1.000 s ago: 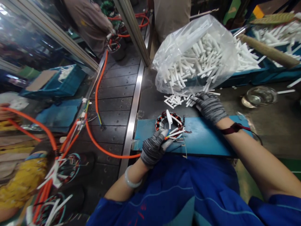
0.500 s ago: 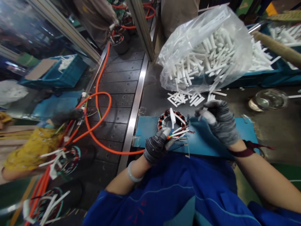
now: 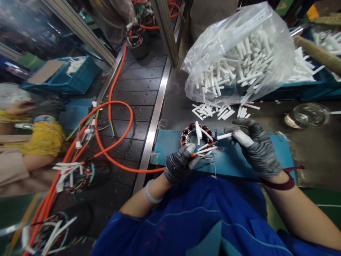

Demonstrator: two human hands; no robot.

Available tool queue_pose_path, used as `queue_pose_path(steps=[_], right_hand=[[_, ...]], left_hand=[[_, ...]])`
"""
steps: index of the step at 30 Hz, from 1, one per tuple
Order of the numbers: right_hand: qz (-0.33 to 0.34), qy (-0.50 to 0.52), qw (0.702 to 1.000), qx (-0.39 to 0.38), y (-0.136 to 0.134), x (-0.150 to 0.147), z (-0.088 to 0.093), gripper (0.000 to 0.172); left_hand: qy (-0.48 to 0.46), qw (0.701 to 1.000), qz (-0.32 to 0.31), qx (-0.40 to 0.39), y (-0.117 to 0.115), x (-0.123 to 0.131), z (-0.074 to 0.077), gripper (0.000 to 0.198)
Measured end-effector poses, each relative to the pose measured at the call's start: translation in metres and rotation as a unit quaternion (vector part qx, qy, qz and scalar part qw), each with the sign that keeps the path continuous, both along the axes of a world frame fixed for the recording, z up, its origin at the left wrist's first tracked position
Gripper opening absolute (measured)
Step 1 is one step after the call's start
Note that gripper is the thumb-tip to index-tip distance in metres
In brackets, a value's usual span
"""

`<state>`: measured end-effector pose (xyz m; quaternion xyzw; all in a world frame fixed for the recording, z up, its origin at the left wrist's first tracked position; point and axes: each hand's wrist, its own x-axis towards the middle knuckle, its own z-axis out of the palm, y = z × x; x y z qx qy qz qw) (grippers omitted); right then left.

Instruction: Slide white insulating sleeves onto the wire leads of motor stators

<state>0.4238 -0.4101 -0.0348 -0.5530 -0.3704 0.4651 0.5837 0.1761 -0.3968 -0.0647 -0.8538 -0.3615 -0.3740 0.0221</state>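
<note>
My left hand (image 3: 179, 161), in a grey striped glove, is closed on a bundle of coloured wires (image 3: 195, 153) at the end of an orange cable (image 3: 141, 170). Several of these wires wear white sleeves. Just beyond the hand lies a motor stator (image 3: 185, 137) with dark red windings, on a blue board (image 3: 229, 156). To the right of the stator, my gloved right hand (image 3: 250, 145) pinches a thin white sleeve tube (image 3: 224, 136) that points left. The tube's tip is close to the stator's dark lead ends; whether they touch I cannot tell.
A clear plastic bag (image 3: 202, 57) of white tubes stands behind the board, with loose tubes (image 3: 226, 112) before it. A glass bowl (image 3: 307, 115) sits at right. Left runs a slatted conveyor (image 3: 141, 96). Across it, a co-worker's yellow sleeve (image 3: 48, 138) shows beside more stators (image 3: 82, 177).
My right hand has turned and now shows a white tube reaching toward the stator. My left hand keeps its hold. The co-worker's gloved hand has moved back and left, away from the cables.
</note>
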Motion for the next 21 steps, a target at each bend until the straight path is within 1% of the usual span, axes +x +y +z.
queue_pose_path(steps=[2,6,8,11,14,16,18,21], right_hand=[[0.018,0.003,1.000,0.000,0.000,0.001,0.002,0.037],[0.099,0.006,0.995,-0.019,0.003,0.007,0.005,0.031],[0.126,0.002,0.992,-0.028,0.005,0.012,0.004,0.028],[0.122,-0.005,0.992,-0.029,0.006,0.017,0.001,0.026],[0.114,-0.026,0.993,-0.019,0.004,0.019,-0.001,0.028],[0.137,-0.051,0.989,-0.001,0.003,0.019,0.000,0.026],[0.184,-0.098,0.978,0.033,0.003,0.018,0.004,0.023],[0.244,-0.220,0.940,0.091,0.007,0.019,0.015,0.025]], left_hand=[[-0.001,1.000,0.002,-0.002,0.000,0.000,0.000,0.028],[-0.009,1.000,-0.005,-0.001,0.000,0.000,0.000,0.031],[-0.011,1.000,-0.007,-0.005,0.000,-0.001,0.000,0.031],[-0.010,1.000,-0.003,-0.008,-0.001,-0.001,-0.001,0.030],[-0.010,1.000,0.004,-0.005,-0.001,-0.001,-0.001,0.032],[-0.010,1.000,0.002,-0.005,-0.001,-0.001,-0.001,0.034],[-0.008,1.000,-0.003,-0.005,-0.001,-0.001,-0.001,0.033],[-0.011,1.000,-0.015,-0.005,0.000,-0.001,-0.001,0.031]])
